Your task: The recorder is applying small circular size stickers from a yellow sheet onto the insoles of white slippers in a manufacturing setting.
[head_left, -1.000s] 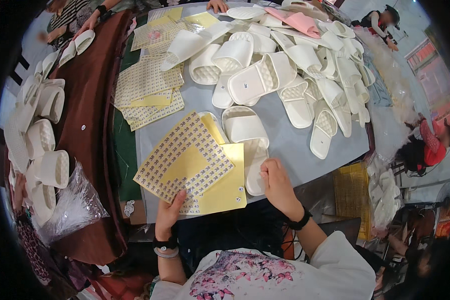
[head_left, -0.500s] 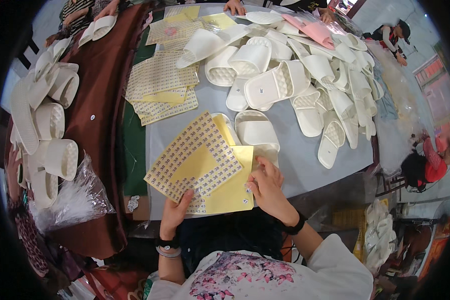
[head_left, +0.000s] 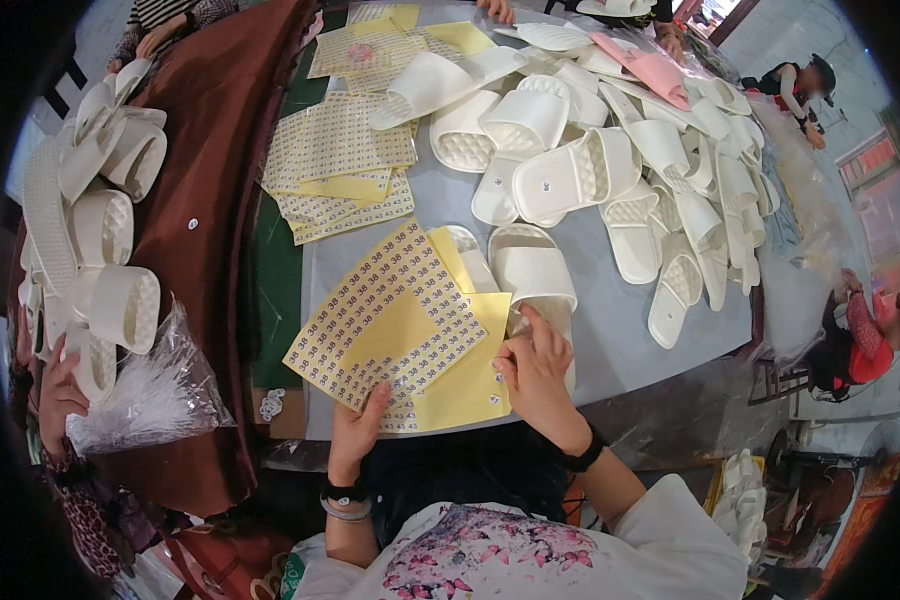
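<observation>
My left hand [head_left: 358, 425] is closed on a fanned stack of yellow sticker sheets [head_left: 385, 315], thumb on top, above the table's near edge. The top sheet has rows of small printed labels and a bare yellow patch in its middle. My right hand [head_left: 542, 378] is at the stack's right edge, thumb and index finger apart, the index fingertip over a white slipper [head_left: 533, 268]. A tiny pale bit shows by that fingertip; I cannot make out what it is. Another white slipper [head_left: 470, 255] lies to the left, partly hidden by the sheets.
White slippers [head_left: 570, 175] are heaped on the grey table [head_left: 660, 375], with a pink slipper [head_left: 645, 70] among them. More sticker sheets [head_left: 340, 145] lie at the back left. On the brown-covered table [head_left: 195, 300] are white slippers and a clear plastic bag [head_left: 150, 395]. Other people's hands [head_left: 60, 400] are nearby.
The whole view has shifted slightly, so the tables and slippers appear moved. My right index finger has straightened toward the slipper. At left, a co-worker's hand now shows by the slippers.
</observation>
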`<control>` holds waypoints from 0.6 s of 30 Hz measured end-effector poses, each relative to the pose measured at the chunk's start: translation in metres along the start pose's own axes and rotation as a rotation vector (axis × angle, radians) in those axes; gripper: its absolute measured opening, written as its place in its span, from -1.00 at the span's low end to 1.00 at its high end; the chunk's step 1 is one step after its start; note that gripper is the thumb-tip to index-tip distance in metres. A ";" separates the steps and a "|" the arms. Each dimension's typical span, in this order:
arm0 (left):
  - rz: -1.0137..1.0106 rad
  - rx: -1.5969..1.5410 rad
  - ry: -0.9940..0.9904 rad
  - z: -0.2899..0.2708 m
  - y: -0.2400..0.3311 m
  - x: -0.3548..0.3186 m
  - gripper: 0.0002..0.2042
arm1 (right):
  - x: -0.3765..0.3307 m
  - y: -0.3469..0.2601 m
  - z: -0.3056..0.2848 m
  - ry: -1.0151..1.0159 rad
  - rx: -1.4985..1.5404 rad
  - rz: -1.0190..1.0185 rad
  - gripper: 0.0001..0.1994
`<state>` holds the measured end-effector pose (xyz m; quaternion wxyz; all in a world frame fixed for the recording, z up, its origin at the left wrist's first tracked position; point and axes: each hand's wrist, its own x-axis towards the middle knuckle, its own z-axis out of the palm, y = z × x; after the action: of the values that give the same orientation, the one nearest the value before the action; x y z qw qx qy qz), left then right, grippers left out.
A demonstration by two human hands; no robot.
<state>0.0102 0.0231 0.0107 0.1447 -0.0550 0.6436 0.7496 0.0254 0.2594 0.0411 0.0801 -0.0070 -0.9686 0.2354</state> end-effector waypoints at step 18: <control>0.035 -0.043 -0.013 0.002 0.000 0.002 -0.73 | -0.001 0.003 -0.002 0.050 0.121 0.042 -0.90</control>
<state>0.0090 0.0256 0.0106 0.1345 -0.0419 0.6272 0.7661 0.0264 0.2628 0.0412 0.0995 -0.0283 -0.9499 0.2950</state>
